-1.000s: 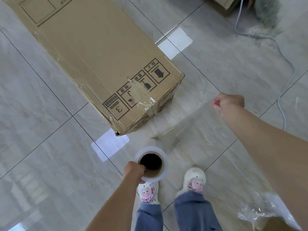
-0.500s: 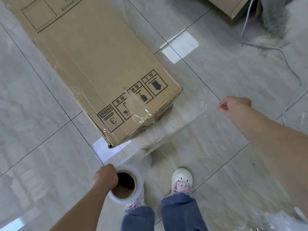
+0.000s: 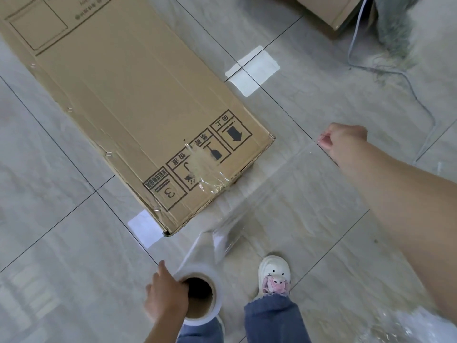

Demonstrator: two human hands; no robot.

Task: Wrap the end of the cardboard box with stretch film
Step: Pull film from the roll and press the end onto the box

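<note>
Left grip (image 3: 165,295) on film roll (image 3: 200,298), box (image 3: 138,115) ahead (right pinching film)

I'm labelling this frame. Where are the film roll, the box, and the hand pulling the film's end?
film roll (image 3: 217,288): head view, white outer wrap beside the core.
box (image 3: 128,95): head view, bare top face.
right hand (image 3: 345,142): head view, back of the fist pinching the film.

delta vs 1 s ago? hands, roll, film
The left hand carried the stretch film roll down-left, toward the person. The right hand drifted right, so the film between them is pulled out longer. Unchanged: both grips hold, and the cardboard box lies on the floor with the sheet not yet on it.
</note>
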